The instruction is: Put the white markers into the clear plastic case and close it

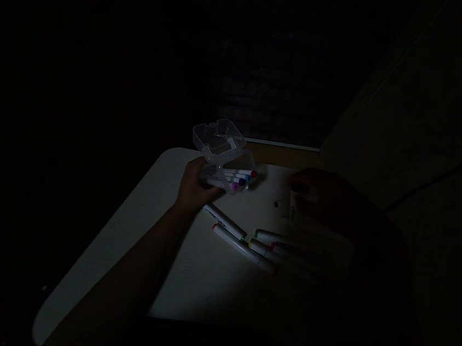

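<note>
My left hand is wrapped round a clear plastic case, tilted on its side with its lid open. Inside lie several white markers with red, blue, dark blue and pink ends facing right. On the right, in deep shade, my right hand grips an upright white marker with a dark end near the fingers. Loose on the tabletop between and below the hands are several more markers, among them an orange-ended marker and a green-ended marker.
The pale table has rounded corners and stands against a dark wall at the right. A thin cable or line runs along that wall. The room is very dark, and shadow covers the table's lower right.
</note>
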Available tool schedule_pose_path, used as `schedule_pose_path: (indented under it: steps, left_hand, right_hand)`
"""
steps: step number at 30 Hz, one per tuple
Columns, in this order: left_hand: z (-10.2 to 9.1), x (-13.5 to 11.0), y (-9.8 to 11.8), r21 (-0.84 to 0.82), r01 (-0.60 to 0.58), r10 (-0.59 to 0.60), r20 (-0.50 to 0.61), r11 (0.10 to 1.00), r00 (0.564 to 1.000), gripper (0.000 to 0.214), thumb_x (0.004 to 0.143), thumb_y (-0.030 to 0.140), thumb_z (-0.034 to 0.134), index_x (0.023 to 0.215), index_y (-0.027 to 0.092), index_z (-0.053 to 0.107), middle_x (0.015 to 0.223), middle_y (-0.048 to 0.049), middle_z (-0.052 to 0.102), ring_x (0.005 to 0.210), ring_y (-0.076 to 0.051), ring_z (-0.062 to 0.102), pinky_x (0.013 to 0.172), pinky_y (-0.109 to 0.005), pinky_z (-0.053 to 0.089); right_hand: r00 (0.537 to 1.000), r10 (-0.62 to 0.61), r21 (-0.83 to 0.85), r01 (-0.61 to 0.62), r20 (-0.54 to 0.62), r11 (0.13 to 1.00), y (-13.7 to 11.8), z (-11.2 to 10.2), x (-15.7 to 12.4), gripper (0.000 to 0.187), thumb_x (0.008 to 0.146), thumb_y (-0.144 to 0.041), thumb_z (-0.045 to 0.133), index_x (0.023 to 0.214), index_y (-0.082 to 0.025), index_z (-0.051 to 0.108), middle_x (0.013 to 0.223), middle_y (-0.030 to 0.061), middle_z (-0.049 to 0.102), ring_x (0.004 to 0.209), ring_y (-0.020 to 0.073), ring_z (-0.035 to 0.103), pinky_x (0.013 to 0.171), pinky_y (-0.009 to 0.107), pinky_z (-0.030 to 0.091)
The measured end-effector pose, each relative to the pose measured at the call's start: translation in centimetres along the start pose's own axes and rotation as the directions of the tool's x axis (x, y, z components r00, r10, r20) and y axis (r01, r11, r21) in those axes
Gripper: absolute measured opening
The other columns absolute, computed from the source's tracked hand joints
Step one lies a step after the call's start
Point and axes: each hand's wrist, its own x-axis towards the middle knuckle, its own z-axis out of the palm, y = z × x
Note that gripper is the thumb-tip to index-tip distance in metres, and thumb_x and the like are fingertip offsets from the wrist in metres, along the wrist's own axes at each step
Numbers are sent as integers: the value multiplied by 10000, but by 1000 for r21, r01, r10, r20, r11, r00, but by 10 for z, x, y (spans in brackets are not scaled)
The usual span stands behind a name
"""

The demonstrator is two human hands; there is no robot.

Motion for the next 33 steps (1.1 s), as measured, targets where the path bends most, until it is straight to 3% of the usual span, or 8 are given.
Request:
schedule_pose_path:
  steps: [3,6,12,15,20,26,33]
  left_hand:
    - [-1,-2,-2,-13,9,-9,-1,1000,1000,741,560,373,825,1220,250,512,1225,-120,587,1133,-333,566,913,-492,482]
    - [-1,-5,-3,-8,24,-24,-4,1000,1000,747,553,375,830,1218,251,513,1222,-119,587,1133,-331,568,917,-486,484]
    - [-2,-9,-8,-17,25,-25,-4,1000,1000,764,556,355,831,1239,245,509,1230,-118,582,1152,-331,559,935,-489,478]
    - [-2,-9,-6,-13,44,-44,-3,999,999,767,557,369,831,1240,232,511,1231,-122,580,1139,-334,563,915,-487,488]
    - [-1,-6,-2,-13,59,-59,2,998,998,770,556,407,821,1234,217,510,1232,-121,578,1111,-341,573,884,-487,501]
    - [-1,-1,4,-5,13,-13,-3,1000,1000,769,552,372,832,1235,237,507,1236,-127,580,1135,-336,566,918,-499,485]
    - [-3,2,12,17,-13,13,2,1000,1000,733,565,373,826,1216,243,515,1217,-129,593,1127,-340,571,920,-516,481]
  right_hand:
    - [980,-107,10,110,-169,994,-1,-10,-9,218,768,-178,572,970,-197,654,939,34,698,804,167,656,703,283,509]
    - [919,-218,-34,219,-327,975,-3,-20,-17,206,801,-221,584,998,-215,645,934,22,696,797,159,660,697,279,529]
    - [763,-193,-136,138,-617,981,-18,-29,-28,173,865,-309,596,1017,-238,638,962,44,682,815,151,651,727,281,534]
    - [701,-207,-140,152,-683,978,-28,-27,-29,170,884,-335,575,1012,-242,635,956,33,683,829,148,640,736,276,532]
    - [764,-224,-139,175,-606,975,-36,-24,-24,185,894,-317,560,1060,-265,624,965,18,686,801,156,648,702,286,538]
    - [745,-225,-98,212,-628,972,-28,-15,-8,145,855,-235,587,993,-248,632,913,27,676,810,166,650,720,296,528]
    - [840,-177,10,213,-512,977,-13,7,9,173,863,-195,525,1004,-204,625,973,48,662,840,152,631,753,287,504]
